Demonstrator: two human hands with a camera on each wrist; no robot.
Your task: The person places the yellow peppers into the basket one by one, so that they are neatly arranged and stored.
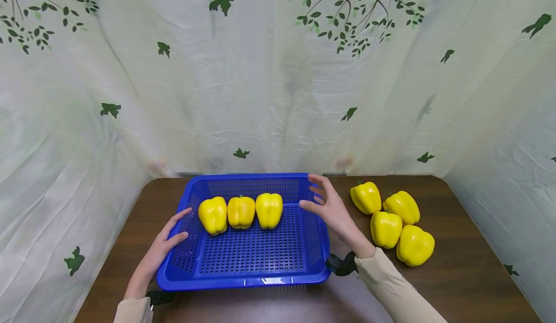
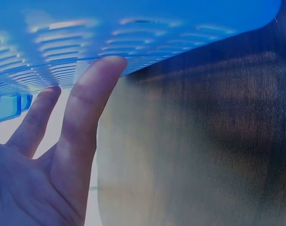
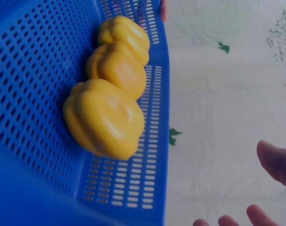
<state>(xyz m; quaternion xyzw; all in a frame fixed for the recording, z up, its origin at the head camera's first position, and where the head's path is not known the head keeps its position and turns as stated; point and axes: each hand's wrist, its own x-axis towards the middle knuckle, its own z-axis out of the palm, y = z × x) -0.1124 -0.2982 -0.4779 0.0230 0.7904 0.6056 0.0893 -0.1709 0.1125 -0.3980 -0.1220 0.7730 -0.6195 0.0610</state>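
A blue plastic basket (image 1: 217, 283) with slotted walls has three yellow bell peppers (image 1: 241, 212) in a row towards its back. At the basket's left side is my left hand (image 1: 161, 245), fingers extended along the rim. The left wrist view shows its fingertips against or very near the outer wall (image 2: 147, 33). My right hand (image 1: 330, 210) hovers by the back right corner, fingers spread and holding nothing. In the right wrist view the peppers (image 3: 105, 120) lean near the slotted wall, and the right fingers (image 3: 277, 162) are apart from the basket.
Several more yellow bell peppers (image 1: 386, 229) lie grouped on the brown wooden table (image 1: 469, 274), right of the basket. A pale curtain (image 1: 269, 96) with a leaf print hangs behind the table and along both sides.
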